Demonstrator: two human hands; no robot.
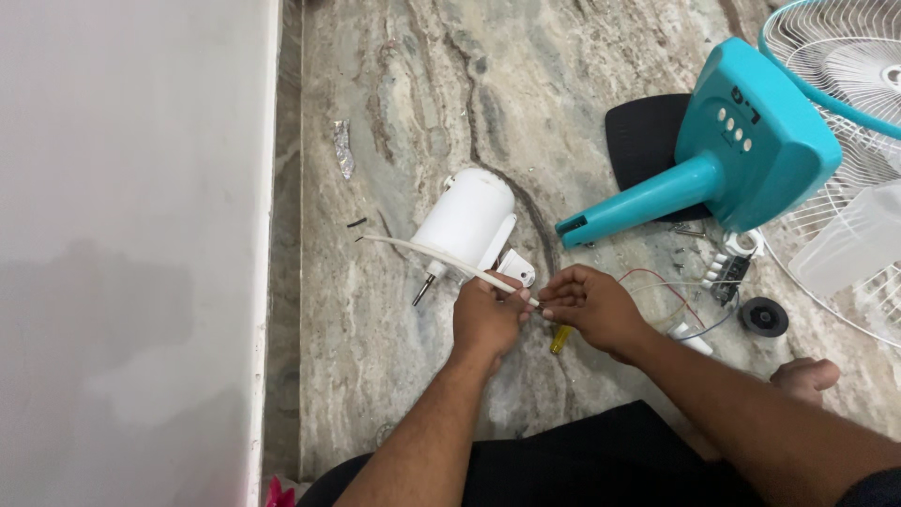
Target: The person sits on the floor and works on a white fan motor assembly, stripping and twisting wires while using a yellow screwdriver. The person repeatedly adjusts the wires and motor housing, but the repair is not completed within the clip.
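My left hand (485, 317) and my right hand (591, 305) meet over the marble floor, both pinching a thin white cable (422, 252) that runs off to the upper left. The fingertips touch around the cable's near end. Just beyond the hands lies a white cylindrical fan motor housing (467, 221) with a metal shaft (423, 289) poking out at its lower left. A yellow screwdriver handle (560, 339) shows beneath my right hand.
A teal fan base (741, 150) with push buttons lies tipped on a black disc (643, 136). A fan grille (835, 66), clear blade (849, 244), switch block with red and white wires (727, 272) and black knob (763, 316) lie right. White wall (131, 235) stands left.
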